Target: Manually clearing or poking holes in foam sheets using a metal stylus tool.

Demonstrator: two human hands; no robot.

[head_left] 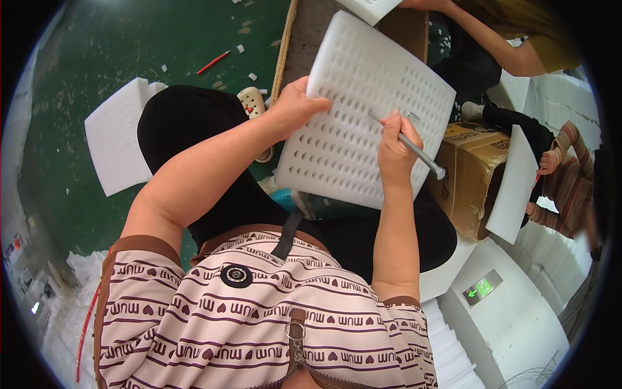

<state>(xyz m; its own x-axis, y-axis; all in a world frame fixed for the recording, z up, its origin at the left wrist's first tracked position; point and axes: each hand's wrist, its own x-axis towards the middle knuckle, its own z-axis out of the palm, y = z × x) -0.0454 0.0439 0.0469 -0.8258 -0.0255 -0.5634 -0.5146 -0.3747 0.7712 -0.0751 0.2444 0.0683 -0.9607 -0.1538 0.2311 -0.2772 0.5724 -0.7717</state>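
A white foam sheet [343, 152] with rows of small oval holes is tilted over my lap. My left hand [297, 111] grips its left edge, the thumb lying on the front face. In my right hand [397, 146] is a grey metal rod [420, 153], held slantwise by closed fingers. The rod's thin tip is at the holes near the middle of the sheet, and its rounded end points to the lower right. A small metal loop shows beside my right fingers; I cannot tell what it belongs to. The fingers behind the sheet are hidden.
Another white foam sheet [118, 139] is at the left. A red stick [214, 62] and white scraps lie on the green floor [181, 32]. At the right stand a cardboard box [463, 172] and a white panel [514, 188] by a person in striped sleeves. Another person's arm [483, 39] reaches in from the top right.
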